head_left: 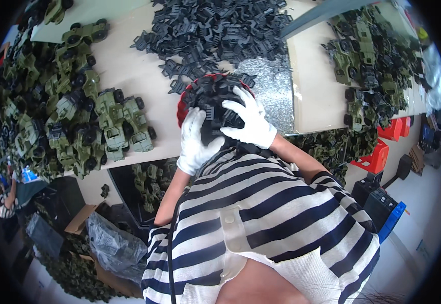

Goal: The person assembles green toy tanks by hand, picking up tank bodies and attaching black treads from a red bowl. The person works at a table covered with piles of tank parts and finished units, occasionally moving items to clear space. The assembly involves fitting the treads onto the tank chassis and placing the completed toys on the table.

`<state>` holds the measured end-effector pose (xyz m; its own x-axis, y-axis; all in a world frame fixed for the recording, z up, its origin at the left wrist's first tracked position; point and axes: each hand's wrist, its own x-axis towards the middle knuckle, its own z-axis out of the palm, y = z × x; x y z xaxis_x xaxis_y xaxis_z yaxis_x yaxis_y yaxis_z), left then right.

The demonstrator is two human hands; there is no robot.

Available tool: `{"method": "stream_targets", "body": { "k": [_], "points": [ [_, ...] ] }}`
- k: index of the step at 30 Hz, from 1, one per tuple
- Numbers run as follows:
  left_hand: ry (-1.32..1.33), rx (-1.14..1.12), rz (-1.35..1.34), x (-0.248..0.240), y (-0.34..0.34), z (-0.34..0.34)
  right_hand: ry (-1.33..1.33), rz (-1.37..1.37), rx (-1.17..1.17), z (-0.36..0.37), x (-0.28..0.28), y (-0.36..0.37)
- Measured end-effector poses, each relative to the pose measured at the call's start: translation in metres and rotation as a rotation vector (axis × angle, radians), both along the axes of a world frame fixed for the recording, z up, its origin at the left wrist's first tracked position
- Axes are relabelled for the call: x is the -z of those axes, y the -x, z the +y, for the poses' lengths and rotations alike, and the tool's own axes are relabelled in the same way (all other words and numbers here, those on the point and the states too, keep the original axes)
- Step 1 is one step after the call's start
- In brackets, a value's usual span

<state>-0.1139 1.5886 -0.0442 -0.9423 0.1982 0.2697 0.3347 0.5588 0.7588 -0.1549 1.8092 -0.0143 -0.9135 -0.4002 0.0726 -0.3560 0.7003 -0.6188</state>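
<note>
A red bowl-like container (181, 107) at the near table edge is heaped with black plastic parts (210, 92). My left hand (196, 142), in a white glove, is at its near left side, fingers stretched and thumb apart. From the right, my white-gloved right hand (251, 119) reaches over the heap with its fingers spread. Between the two hands lies a dark ridged part (210, 112). Both hands are open; whether the fingertips press on any single part is hard to make out. Much of the container's near side is hidden by the hands and dark pieces.
A large pile of black parts (220, 30) covers the table's far middle. Green toy trucks (116, 119) crowd the left, and more toy vehicles (362, 55) the right. A silvery sheet (273, 91) lies right of the container. Below right are red stools (375, 157).
</note>
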Motion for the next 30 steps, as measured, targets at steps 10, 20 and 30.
{"method": "stream_targets", "body": {
  "k": [10, 20, 30],
  "points": [
    [-0.247, -0.632, -0.262, 0.045, -0.039, -0.038, 0.226, -0.301, 0.582, 0.058, 0.035, 0.001],
    [-0.576, -0.714, -0.744, 0.103, -0.039, -0.006, 0.469, -0.735, 0.816, 0.029, 0.098, -0.006],
    [-0.768, -0.973, -0.538, 0.08, -0.068, 0.015, 0.37, -0.479, 0.461, 0.031, 0.095, -0.001]
  ]
}}
